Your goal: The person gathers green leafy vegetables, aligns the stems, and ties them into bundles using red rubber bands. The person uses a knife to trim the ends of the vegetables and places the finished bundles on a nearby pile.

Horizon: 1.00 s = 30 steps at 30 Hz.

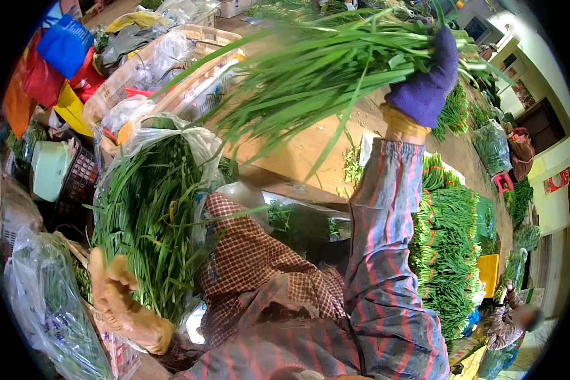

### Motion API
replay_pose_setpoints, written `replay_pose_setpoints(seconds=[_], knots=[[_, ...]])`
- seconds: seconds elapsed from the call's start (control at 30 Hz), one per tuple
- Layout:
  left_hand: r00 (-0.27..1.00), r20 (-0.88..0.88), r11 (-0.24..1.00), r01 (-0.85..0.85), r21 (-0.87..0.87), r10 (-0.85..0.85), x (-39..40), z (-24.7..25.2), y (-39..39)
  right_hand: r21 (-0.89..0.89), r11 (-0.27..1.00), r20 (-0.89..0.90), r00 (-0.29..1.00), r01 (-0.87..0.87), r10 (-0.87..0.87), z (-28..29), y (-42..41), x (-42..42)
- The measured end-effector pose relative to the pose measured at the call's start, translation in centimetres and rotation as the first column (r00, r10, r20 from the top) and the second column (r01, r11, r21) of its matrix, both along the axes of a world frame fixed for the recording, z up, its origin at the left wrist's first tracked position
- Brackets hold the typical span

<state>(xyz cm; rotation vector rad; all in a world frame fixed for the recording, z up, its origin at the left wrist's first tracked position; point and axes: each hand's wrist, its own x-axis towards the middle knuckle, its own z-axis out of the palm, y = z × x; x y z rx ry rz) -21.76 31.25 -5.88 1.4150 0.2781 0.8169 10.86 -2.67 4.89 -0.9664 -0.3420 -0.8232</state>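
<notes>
My right hand (425,88), in a purple knit glove over a tan rubber one, is raised at the upper right. It grips a loose bunch of long green leaves, likely garlic chives (308,71); the leaf tips fan out leftward, and the pale stem ends stick out on its right. My left hand (123,297), in a tan rubber glove, is low on the left with its fingers apart and nothing seen in them. Beside it stands a clear plastic bag (204,142) full of similar loose leaves (152,223).
Below my right forearm is a wooden board (285,147) with pale trimmings (353,164). Tied green bundles (449,247) are stacked at right. A plastic crate (171,90) holds bags at upper left; a plastic-wrapped bundle (52,304) lies lower left. Another person (506,318) is far right.
</notes>
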Motion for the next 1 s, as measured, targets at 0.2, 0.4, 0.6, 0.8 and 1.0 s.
replay_pose_setpoints(seconds=[0.2,0.4,0.6,0.8,1.0], knots=[[0.02,-0.074,0.06,0.799,-0.599,-0.997,15.7,-2.5,-15.6,-0.481,0.086,0.767,0.466,0.872,-0.442,-3.7,-4.0,0.0],[0.031,0.651,-0.51,0.594,-0.622,-0.758,25.3,-11.2,-20.7,-0.895,0.433,-0.172,0.979,-0.108,-0.111,-17.7,-1.5,-3.5],[0.204,0.809,-0.659,0.488,-0.572,-0.551,21.2,-22.3,-20.7,-0.998,0.055,-0.01,0.971,-0.024,0.239,-24.8,-2.3,-11.3],[0.304,0.748,-0.613,0.434,-0.66,-0.59,17.9,-23.5,-21.2,-0.998,-0.065,-0.038,0.953,-0.019,0.3,-24.7,-1.7,-14.5],[0.351,0.729,-0.657,0.319,-0.683,-0.588,15.8,-23.6,-22.8,-0.983,-0.171,-0.075,0.994,-0.06,0.081,-23.3,-2.6,-17.4]])
